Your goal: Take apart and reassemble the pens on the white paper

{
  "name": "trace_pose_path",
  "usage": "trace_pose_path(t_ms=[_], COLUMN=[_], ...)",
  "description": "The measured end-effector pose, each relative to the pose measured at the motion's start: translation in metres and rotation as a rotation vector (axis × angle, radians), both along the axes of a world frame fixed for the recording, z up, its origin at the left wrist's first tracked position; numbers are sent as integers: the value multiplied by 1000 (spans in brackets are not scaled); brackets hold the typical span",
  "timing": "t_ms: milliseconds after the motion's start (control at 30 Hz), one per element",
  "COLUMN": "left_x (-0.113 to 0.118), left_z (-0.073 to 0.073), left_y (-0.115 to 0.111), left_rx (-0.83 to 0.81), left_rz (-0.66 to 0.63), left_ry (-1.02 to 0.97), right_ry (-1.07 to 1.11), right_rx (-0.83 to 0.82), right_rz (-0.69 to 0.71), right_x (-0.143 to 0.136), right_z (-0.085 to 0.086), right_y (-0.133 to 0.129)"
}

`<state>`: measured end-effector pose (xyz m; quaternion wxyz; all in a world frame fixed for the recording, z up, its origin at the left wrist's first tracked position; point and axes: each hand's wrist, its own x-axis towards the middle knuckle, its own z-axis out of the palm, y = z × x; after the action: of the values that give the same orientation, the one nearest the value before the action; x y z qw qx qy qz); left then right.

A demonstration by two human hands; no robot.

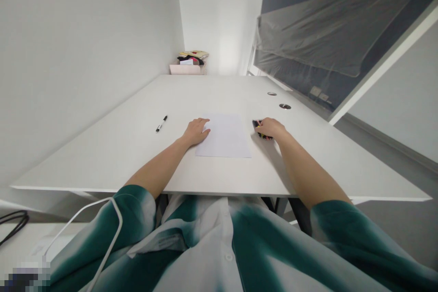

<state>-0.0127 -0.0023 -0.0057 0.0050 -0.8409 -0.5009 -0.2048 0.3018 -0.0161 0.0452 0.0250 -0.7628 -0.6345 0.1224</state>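
A blank white sheet of paper (226, 137) lies flat on the white table (137, 155) in front of me. My left hand (197, 131) rests on the sheet's left edge, fingers spread and nothing held. To the right of the paper, my right hand (273, 127) has its fingers closed around a small dark bundle with multicoloured bits (264, 136). The hand covers part of this bundle, and its exact kind is too small to make out. A black and white pen (162, 124) lies on the table to the left of my left hand.
At the table's far end stands a pale box (186, 69) with cloth-like items piled in it. Two round metal fittings (285, 106) sit near the right edge. A dark panel under clear plastic (315, 32) leans over the right side. A white cable (114, 219) crosses my left sleeve.
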Motion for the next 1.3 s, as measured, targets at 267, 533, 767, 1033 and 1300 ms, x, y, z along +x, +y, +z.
trace_pose_path(t_ms=[267, 533, 767, 1033, 1300], left_x=[0, 0, 0, -1, 0], left_z=[0, 0, 0, -1, 1], left_y=[-1, 0, 0, 1, 0], left_rx=[-13, -2, 2, 9, -4], left_rz=[-8, -15, -26, -27, -12], left_ry=[18, 29, 40, 26, 46], right_ry=[-62, -78, -82, -58, -64], right_rx=[9, -60, -62, -69, -87], right_rz=[26, 78, 86, 85, 91], right_x=[7, 14, 15, 16, 18], right_z=[-6, -6, -6, -6, -3], right_y=[6, 9, 10, 10, 9])
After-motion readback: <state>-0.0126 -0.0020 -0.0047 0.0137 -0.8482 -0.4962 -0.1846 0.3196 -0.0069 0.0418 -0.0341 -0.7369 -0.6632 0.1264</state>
